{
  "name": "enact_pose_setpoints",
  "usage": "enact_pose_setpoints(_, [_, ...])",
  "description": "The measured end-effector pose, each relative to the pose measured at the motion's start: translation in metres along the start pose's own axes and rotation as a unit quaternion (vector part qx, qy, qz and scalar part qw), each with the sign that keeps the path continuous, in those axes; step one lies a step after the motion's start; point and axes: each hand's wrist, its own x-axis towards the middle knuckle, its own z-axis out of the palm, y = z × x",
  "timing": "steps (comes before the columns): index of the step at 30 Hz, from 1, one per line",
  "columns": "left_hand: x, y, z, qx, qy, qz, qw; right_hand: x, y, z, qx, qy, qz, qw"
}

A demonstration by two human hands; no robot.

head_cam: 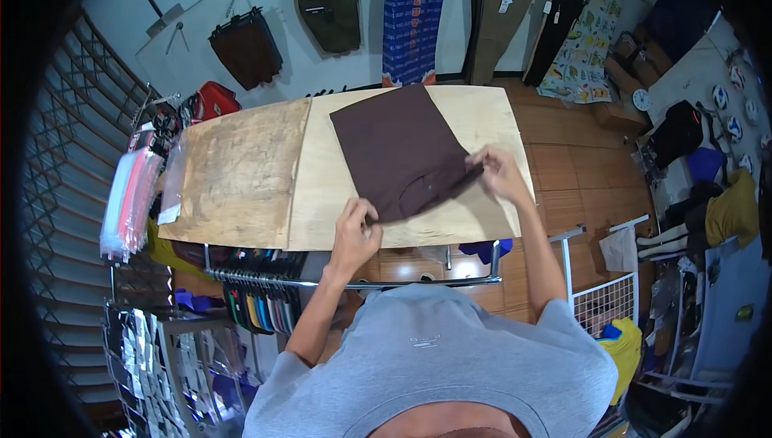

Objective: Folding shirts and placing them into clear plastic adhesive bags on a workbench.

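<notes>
A dark brown folded garment (398, 136) lies on a pale plywood tabletop (325, 196), its far end flat near the back edge. The near end, with a curved seam, is partly lifted. My left hand (357, 233) pinches its near left corner between thumb and fingers. At the right side of that near end, my right hand (497, 175) grips the other corner, slightly blurred. Both hands are over the front half of the table, with the near edge of the cloth stretched between them.
A worn wooden board (235, 178) covers the table's left part. Along the front edge runs a metal rail (362, 285) with hanging clothes (262, 308). Plastic-wrapped packs (129, 203) and a red bag (216, 102) stand at the left end. A white wire rack (606, 299) is at the right.
</notes>
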Motion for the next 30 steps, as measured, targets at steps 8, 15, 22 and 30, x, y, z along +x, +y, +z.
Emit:
enact_pose_setpoints(8, [-0.012, 0.031, 0.005, 0.137, -0.033, -0.116, 0.983, -0.021, -0.007, -0.014, -0.160, -0.019, -0.017, 0.987])
enact_pose_setpoints(15, [0.079, -0.014, 0.048, 0.156, 0.072, 0.018, 0.985, 0.076, 0.004, 0.061, -0.231, 0.032, -0.174, 0.957])
enact_pose_setpoints(22, [0.153, -0.098, 0.079, 0.268, 0.019, -0.040, 0.962, 0.149, 0.034, 0.121, -0.440, -0.022, -0.087, 0.893])
enact_pose_setpoints(30, [0.177, -0.115, 0.078, 0.357, 0.023, -0.140, 0.923, 0.179, 0.036, 0.107, -0.509, -0.006, -0.036, 0.860])
